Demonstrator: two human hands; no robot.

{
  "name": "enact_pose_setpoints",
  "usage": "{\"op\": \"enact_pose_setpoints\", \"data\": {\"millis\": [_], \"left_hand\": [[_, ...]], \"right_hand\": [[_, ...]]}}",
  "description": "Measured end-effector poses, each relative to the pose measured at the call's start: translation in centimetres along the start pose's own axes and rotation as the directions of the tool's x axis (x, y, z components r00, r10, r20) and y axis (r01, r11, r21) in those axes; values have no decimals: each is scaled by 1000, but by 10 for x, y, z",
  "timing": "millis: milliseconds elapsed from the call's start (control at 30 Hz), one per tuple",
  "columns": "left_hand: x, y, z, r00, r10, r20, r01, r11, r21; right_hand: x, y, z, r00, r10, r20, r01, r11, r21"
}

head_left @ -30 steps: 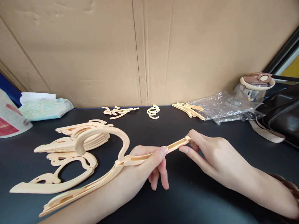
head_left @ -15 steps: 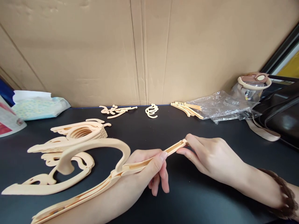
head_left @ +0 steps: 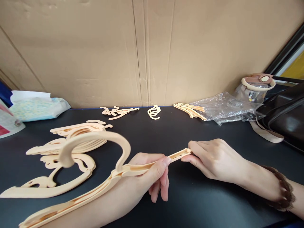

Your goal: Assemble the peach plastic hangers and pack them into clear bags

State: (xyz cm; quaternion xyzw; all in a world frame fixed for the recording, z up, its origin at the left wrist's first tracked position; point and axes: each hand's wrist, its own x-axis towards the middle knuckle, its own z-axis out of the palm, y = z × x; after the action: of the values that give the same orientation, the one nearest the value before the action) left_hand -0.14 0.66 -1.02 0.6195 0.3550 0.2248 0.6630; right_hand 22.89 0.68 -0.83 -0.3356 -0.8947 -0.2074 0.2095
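My left hand (head_left: 153,172) is closed around one arm of a beige plastic folding hanger (head_left: 136,169), thumb on top. The hanger's hook curves up above my left wrist, and its other arm runs along my forearm to the lower left. At the right tip of that arm, my right hand (head_left: 213,160) pinches the end between thumb and index finger. Whether a small separate piece sits in that pinch is hidden. To the left, a pile of similar folded hangers (head_left: 82,186) lies on the black table.
Along the back edge lie loose hanger parts (head_left: 121,111), a few curved hooks (head_left: 154,111) and several straight arms (head_left: 190,110). A clear plastic bag (head_left: 228,107), a bottle (head_left: 256,87) and a black bag (head_left: 287,117) stand right; a tissue pack (head_left: 40,106) is left.
The held arm's right tip has dipped slightly, with my right hand still on it. The hanger's left end has shifted a little left and down.
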Motion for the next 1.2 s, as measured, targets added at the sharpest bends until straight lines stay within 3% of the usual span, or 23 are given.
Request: {"op": "enact_pose_setpoints", "data": {"millis": [567, 700, 933, 1000, 1100, 1200], "left_hand": [[-1, 1, -3, 995, -61, 73, 55, 996, 74], [-1, 1, -3, 996, -56, 63, 52, 997, 62], [1, 5, -2, 993, -83, 80, 73, 990, 119], [2, 4, -2, 997, -59, 53, 54, 995, 88], [4, 4, -3, 1000, 25, -19, -25, 1000, 9], [5, 5, -4, 993, 74, -93, -79, 996, -47]], "right_hand": [[-4, 2, 0, 978, -105, 182, 86, 991, 105], [-3, 0, -3, 973, -64, 222, 36, 991, 128], [2, 3, -8, 923, -16, 384, -88, 964, 251], [4, 6, -8, 946, 7, 323, -94, 962, 256], [7, 9, -14, 996, 77, 48, -83, 988, 129], [6, 4, -25, 971, 21, -240, -28, 999, -27]]}}
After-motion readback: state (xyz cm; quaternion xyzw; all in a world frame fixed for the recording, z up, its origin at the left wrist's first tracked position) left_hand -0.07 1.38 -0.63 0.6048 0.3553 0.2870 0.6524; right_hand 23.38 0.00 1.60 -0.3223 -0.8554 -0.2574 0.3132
